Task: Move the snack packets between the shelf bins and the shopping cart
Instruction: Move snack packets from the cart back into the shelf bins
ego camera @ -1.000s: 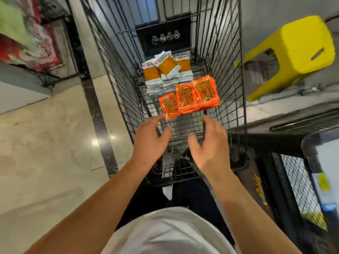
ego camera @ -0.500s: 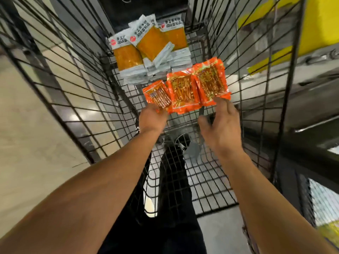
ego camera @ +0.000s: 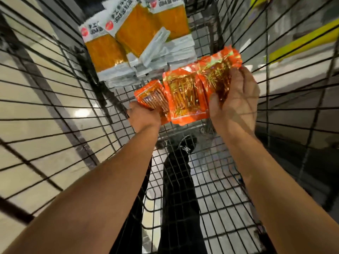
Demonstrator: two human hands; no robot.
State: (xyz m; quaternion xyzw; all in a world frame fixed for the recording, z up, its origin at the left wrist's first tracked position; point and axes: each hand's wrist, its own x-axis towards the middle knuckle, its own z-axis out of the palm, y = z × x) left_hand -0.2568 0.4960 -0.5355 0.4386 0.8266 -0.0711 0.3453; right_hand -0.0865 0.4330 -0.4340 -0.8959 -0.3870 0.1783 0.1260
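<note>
- A second earlier my hands hovered open above the shopping cart; now both had closed on the row of orange foil snack packets.
- My left hand gripped the left-end packet; my right hand curled round the right-end one.
- The row sat near the cart floor, beside the white-and-orange packet stacks.
- I judged a lift toward the shelf bins came next.

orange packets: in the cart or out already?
In. The orange packets sit low inside the shopping cart walls, gripped by left hand and right hand.
</note>
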